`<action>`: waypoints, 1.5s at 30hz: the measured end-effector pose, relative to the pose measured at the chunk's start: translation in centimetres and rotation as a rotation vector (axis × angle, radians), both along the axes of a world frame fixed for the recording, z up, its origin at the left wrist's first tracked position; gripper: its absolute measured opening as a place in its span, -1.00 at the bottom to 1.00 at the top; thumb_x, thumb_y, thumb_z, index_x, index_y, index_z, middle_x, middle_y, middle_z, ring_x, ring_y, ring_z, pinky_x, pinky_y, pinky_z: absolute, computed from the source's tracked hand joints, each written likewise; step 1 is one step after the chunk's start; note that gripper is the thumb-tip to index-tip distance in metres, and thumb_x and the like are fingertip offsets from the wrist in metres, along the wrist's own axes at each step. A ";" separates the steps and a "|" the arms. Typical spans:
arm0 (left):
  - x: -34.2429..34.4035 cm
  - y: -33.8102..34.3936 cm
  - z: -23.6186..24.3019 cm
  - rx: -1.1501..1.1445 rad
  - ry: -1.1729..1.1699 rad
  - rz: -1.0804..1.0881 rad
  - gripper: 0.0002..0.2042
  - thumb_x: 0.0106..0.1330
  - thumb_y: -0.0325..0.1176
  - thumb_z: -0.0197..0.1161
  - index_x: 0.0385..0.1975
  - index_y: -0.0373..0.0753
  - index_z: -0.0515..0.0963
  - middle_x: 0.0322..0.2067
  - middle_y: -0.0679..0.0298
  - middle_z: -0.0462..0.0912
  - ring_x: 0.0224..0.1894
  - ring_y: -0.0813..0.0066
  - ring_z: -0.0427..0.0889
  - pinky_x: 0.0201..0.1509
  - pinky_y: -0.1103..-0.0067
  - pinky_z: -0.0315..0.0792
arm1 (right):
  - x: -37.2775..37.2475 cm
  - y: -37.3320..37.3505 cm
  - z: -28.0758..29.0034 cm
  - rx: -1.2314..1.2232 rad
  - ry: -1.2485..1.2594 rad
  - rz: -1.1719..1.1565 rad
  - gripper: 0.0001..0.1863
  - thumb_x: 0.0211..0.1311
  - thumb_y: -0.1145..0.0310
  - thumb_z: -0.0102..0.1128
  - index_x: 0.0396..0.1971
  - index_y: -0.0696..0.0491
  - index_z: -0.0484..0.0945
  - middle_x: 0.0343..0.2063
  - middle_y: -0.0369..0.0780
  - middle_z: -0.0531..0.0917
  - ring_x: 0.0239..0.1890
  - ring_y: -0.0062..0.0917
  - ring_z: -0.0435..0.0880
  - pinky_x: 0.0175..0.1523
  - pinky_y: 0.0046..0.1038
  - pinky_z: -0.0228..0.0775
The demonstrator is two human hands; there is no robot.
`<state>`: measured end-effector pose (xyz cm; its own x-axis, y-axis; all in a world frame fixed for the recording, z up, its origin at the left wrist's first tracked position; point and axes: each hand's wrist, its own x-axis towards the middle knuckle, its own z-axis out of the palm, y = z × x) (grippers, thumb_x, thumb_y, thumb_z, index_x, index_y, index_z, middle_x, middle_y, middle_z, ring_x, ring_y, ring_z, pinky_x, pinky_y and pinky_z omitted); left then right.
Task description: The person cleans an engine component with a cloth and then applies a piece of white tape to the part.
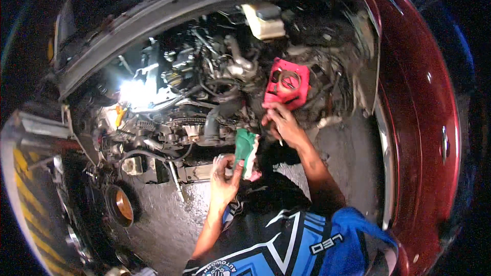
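My left hand (224, 180) is closed on a folded green rag (245, 147) with a pale, pinkish edge, held in front of the engine. To the right, my right hand (288, 127) is at the near edge of a bright red cloth or tray (303, 74), its fingers curled together. Whatever they may hold is too small to make out. A round metallic part (289, 83) lies on the red piece, with darker bits beside it. Behind both hands spreads the opened engine bay, where a thick black hose (215, 122) runs close to the rag.
A glaring work light (134, 94) shines at the engine's left. At the back stands a cream reservoir with a dark cap (265, 23). A dark red car panel (424, 122) borders the right side. On the floor at left is a round container with orange inside (123, 204).
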<state>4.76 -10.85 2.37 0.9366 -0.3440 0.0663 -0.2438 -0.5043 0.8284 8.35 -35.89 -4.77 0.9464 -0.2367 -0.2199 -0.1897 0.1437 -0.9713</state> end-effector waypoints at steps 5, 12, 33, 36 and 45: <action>0.2 -0.8 1.3 -0.283 0.170 0.065 -0.80 0.32 -0.32 0.26 -0.26 -0.34 0.49 -0.40 0.31 0.54 -0.32 0.64 0.43 -0.28 0.63 0.36 | -0.3 -0.1 9.0 -0.042 -0.046 0.025 -0.72 0.44 0.31 -0.04 0.05 0.08 0.42 -0.30 -0.35 0.59 -0.37 -0.69 0.49 -0.25 -0.59 0.38; -0.6 1.7 3.7 -0.154 0.167 0.120 -0.77 0.31 -0.25 0.25 -0.22 -0.29 0.52 -0.42 0.31 0.57 -0.35 0.63 0.47 -0.32 0.62 0.38 | 11.4 -3.2 24.6 -0.715 -0.601 -0.055 -0.66 0.43 0.19 -0.05 0.05 0.06 0.42 -0.20 -0.14 0.69 -0.15 -0.30 0.67 0.02 -0.33 0.43; -1.3 10.5 5.1 -0.458 -0.072 0.463 -0.85 0.30 -0.44 0.24 -0.23 -0.33 0.46 0.01 0.09 0.48 0.06 0.39 0.46 0.17 0.49 0.30 | 30.9 -4.0 29.7 -1.528 -0.587 -0.057 -0.60 0.39 0.07 -0.03 0.04 -0.01 0.55 0.00 -0.09 0.63 0.04 -0.14 0.59 0.13 -0.32 0.40; 1.7 8.7 7.4 -0.511 -0.170 0.478 -0.87 0.31 -0.44 0.23 -0.24 -0.32 0.47 0.03 0.09 0.50 0.07 0.35 0.47 0.20 0.47 0.29 | 20.8 4.8 29.3 -0.960 -0.855 0.085 -0.54 0.35 -0.02 0.03 -0.05 0.05 0.60 -0.05 -0.11 0.65 0.04 -0.27 0.61 0.13 -0.33 0.42; 5.9 0.9 9.9 -0.267 -0.409 -0.032 -0.43 0.27 -0.54 0.12 0.31 -0.37 0.20 0.27 -0.15 0.26 0.35 -0.03 0.25 0.40 0.30 0.15 | 7.4 12.3 20.4 -0.616 -0.720 0.331 -0.81 0.19 0.38 0.06 -0.22 0.09 0.50 -0.23 -0.09 0.64 -0.15 -0.13 0.60 -0.04 -0.19 0.44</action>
<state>10.64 -9.98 12.24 0.8049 -0.2926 0.5162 -0.5878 -0.2740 0.7612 15.78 -23.55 15.65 0.8448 0.1825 0.5030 0.5327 -0.3766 -0.7579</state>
